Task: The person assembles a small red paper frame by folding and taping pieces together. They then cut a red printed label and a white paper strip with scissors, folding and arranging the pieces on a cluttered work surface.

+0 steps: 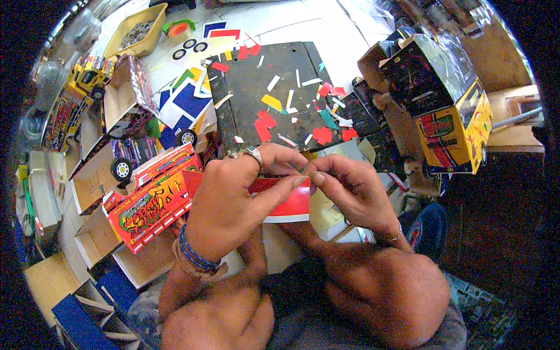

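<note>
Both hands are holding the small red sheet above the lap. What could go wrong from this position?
The thin red and white paper sheet is pinched between left hand and right hand, so it may tear or crease. Coloured paper scraps on the dark cutting board lie loose and could scatter if bumped.

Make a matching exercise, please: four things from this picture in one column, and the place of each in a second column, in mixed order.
Things:
1. red sticker sheet
2. yellow tray
3. yellow model bus
4. dark cutting board

Places:
A. far right, on a wooden surface
B. top left, by a roll of tape
C. pinched between the left hand and the right hand
D. centre, just beyond the hands, strewn with paper scraps

Pairs: 1-C, 2-B, 3-A, 4-D
</note>
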Demonstrator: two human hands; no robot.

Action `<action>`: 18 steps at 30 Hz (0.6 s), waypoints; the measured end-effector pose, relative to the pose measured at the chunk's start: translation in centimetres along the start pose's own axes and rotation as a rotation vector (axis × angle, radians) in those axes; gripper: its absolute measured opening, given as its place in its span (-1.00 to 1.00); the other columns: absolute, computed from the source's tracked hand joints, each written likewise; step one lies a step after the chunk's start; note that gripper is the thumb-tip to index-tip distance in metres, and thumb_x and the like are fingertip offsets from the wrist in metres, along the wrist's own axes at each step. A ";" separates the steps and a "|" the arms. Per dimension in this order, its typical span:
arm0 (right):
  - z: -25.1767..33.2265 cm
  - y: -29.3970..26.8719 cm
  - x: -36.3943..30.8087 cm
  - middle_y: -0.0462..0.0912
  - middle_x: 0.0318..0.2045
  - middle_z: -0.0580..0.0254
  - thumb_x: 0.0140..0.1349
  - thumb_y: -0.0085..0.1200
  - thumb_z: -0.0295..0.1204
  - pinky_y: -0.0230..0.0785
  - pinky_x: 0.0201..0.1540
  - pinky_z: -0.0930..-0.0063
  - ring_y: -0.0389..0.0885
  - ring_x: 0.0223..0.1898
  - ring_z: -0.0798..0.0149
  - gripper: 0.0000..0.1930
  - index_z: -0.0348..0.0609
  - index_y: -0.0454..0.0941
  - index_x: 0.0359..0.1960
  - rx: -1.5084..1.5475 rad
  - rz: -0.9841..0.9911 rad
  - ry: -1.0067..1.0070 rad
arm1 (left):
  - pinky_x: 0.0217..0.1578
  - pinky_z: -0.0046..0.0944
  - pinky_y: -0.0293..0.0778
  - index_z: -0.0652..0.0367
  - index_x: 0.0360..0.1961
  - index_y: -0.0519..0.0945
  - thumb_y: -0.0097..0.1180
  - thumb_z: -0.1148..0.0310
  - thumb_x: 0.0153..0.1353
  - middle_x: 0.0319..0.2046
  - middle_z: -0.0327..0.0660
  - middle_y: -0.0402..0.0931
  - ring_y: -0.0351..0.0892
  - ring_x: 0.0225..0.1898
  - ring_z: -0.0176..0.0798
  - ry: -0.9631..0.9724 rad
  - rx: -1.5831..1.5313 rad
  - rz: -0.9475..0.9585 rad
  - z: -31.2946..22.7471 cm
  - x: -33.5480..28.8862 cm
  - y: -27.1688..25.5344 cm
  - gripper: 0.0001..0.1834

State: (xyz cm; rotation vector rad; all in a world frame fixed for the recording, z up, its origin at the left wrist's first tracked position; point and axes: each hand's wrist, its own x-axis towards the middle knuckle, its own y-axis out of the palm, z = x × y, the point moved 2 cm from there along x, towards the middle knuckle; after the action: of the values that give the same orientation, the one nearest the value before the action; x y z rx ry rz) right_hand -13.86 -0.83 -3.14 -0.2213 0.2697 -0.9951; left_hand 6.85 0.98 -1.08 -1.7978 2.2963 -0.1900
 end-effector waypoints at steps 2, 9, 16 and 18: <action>0.0 0.0 -0.1 0.68 -0.30 0.23 0.41 0.07 -0.38 0.45 -0.11 0.47 0.58 -0.23 0.47 -0.80 -0.26 0.58 -0.10 0.043 0.004 0.030 | -0.11 -0.36 0.57 0.19 -0.11 0.66 0.33 0.45 0.20 -0.24 -0.18 0.70 0.68 -0.18 -0.37 -0.012 -0.010 0.008 0.1 0.1 0.0 -0.77; -0.3 0.4 0.2 0.65 -0.25 0.39 0.43 0.06 -0.37 0.41 -0.09 0.59 0.53 -0.19 0.56 -0.80 -0.26 0.60 -0.10 0.350 -0.034 0.104 | -0.22 -0.22 0.54 0.15 -0.32 0.71 0.41 0.42 0.04 -0.31 -0.17 0.68 0.63 -0.19 -0.18 0.357 0.330 -0.220 -0.5 0.8 -0.4 -0.83; 0.2 1.3 1.0 0.65 -0.22 0.35 0.42 0.08 -0.42 0.42 -0.11 0.60 0.56 -0.19 0.53 -0.82 -0.28 0.59 -0.10 0.474 -0.201 -0.018 | -0.20 -0.21 0.56 0.13 -0.30 0.71 0.41 0.48 0.04 -0.30 -0.15 0.67 0.66 -0.21 -0.17 0.314 0.230 -0.272 -0.9 0.4 0.5 -0.83; 0.4 1.5 1.1 0.66 -0.22 0.34 0.41 0.08 -0.43 0.43 -0.12 0.60 0.57 -0.20 0.53 -0.82 -0.29 0.58 -0.10 0.401 -0.250 -0.018 | -0.17 -0.27 0.58 0.18 -0.26 0.70 0.38 0.51 0.10 -0.28 -0.16 0.69 0.69 -0.23 -0.23 0.254 0.120 -0.266 -0.7 0.2 0.7 -0.83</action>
State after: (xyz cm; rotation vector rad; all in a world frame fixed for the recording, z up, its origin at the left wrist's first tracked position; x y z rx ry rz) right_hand -11.97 -0.95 -3.35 0.1047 0.0212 -1.2712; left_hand 6.00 0.92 -0.58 -2.1147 2.1354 -0.6197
